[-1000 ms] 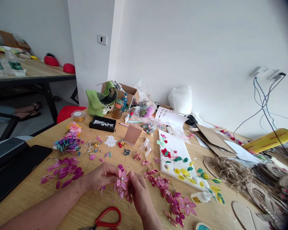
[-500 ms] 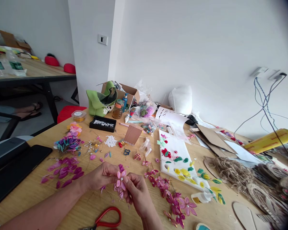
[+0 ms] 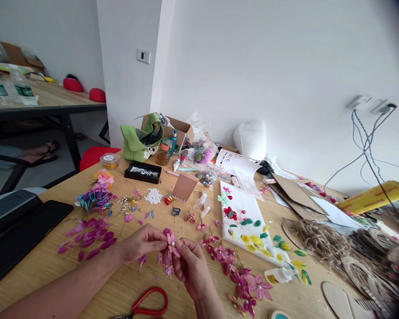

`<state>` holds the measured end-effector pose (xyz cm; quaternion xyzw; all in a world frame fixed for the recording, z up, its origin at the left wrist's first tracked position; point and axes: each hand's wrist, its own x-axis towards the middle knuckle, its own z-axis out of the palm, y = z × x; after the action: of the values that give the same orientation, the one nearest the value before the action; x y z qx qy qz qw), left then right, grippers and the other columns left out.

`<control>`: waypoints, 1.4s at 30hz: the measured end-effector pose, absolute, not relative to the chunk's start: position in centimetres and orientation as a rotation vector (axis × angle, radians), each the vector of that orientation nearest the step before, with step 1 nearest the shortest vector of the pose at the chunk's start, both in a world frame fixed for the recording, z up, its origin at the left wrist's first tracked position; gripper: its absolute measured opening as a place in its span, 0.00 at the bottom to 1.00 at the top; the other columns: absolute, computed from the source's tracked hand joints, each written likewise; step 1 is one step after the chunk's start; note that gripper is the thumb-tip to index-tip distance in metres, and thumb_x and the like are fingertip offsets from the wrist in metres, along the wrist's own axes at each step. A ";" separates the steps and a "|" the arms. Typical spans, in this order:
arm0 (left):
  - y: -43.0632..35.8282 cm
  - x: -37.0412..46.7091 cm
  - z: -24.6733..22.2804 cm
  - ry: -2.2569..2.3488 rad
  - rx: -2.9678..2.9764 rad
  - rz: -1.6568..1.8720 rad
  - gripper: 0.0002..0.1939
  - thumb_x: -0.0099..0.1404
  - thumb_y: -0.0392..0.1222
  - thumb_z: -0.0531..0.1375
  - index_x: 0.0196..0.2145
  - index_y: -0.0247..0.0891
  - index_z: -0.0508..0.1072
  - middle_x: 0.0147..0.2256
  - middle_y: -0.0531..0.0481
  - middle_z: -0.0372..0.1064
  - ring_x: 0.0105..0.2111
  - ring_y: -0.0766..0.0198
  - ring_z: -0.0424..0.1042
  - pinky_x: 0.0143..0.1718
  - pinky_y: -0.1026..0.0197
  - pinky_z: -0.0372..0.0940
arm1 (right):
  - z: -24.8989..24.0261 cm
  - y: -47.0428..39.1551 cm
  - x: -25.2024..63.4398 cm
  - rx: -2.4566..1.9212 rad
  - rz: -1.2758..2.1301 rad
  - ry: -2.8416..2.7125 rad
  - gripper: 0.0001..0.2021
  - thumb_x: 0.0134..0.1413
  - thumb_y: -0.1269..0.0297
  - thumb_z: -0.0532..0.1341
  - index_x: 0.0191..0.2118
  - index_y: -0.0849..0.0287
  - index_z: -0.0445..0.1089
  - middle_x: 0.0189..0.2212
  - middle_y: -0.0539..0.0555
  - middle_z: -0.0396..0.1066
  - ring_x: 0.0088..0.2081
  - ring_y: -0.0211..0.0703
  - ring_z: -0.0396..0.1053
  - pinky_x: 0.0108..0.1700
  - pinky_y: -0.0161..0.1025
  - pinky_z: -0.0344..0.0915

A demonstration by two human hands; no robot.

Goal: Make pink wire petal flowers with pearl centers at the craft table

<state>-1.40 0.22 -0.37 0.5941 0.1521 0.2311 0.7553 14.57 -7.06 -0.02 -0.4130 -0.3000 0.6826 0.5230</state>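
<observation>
A pink flower (image 3: 172,245) with a pale bead at its centre is pinched between my two hands above the wooden table (image 3: 116,288). From the left, my left hand (image 3: 145,243) grips its edge with thumb and fingers. My right hand (image 3: 189,262) holds the other side, fingers curled. Light pink petals (image 3: 166,266) lie just below the flower. Dark pink loose petals (image 3: 93,235) are left of my hands, and a spray of magenta flowers (image 3: 241,279) lies to the right. Red-handled scissors (image 3: 150,301) rest nearer the front edge.
A white foam board (image 3: 241,228) bears yellow, green and red pieces. Behind are a black tray (image 3: 142,172), a green bag (image 3: 136,141) and a jar (image 3: 163,151). A glue bottle (image 3: 279,275) and twine (image 3: 319,239) lie right. A person's feet show under another table.
The flower has tilted and moved slightly up and right between my fingers. My left hand has shifted right with it, and the light pink petals below show apart from it.
</observation>
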 end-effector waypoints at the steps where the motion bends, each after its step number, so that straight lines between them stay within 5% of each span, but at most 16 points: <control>1: 0.2 -1.4 -0.3 0.336 1.279 0.504 0.18 0.65 0.49 0.59 0.31 0.31 0.80 0.30 0.42 0.77 0.31 0.57 0.74 0.36 0.59 0.66 | -0.1 -7.0 14.6 -0.976 1.648 -0.697 0.22 0.47 0.49 0.67 0.20 0.62 0.63 0.10 0.45 0.62 0.09 0.25 0.49 0.12 0.27 0.36; 19: 0.0 -0.8 -0.6 0.394 1.223 0.589 0.12 0.59 0.46 0.66 0.32 0.31 0.79 0.29 0.45 0.77 0.29 0.62 0.73 0.34 0.61 0.67 | -0.2 -6.9 14.2 -0.945 1.675 -0.587 0.24 0.43 0.45 0.68 0.19 0.64 0.67 0.09 0.47 0.63 0.08 0.27 0.53 0.09 0.25 0.42; 33: 0.0 -0.9 -0.9 0.383 1.446 0.811 0.16 0.60 0.50 0.63 0.29 0.33 0.77 0.30 0.46 0.71 0.32 0.61 0.70 0.36 0.61 0.64 | -0.7 -7.0 14.3 -0.930 1.457 -0.771 0.24 0.52 0.45 0.62 0.21 0.63 0.67 0.11 0.47 0.63 0.11 0.28 0.54 0.12 0.27 0.48; 42: 0.2 -0.8 -0.9 0.436 1.856 0.905 0.15 0.66 0.50 0.57 0.32 0.38 0.79 0.34 0.44 0.74 0.37 0.60 0.71 0.40 0.60 0.65 | -0.3 -7.0 15.1 -1.119 1.360 -0.865 0.21 0.45 0.48 0.67 0.23 0.60 0.63 0.12 0.44 0.62 0.12 0.28 0.53 0.15 0.28 0.48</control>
<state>-0.85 0.17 -0.89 0.7651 0.1796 0.3732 0.4930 15.11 -7.03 -0.35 -0.4739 -0.3665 0.5760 0.5561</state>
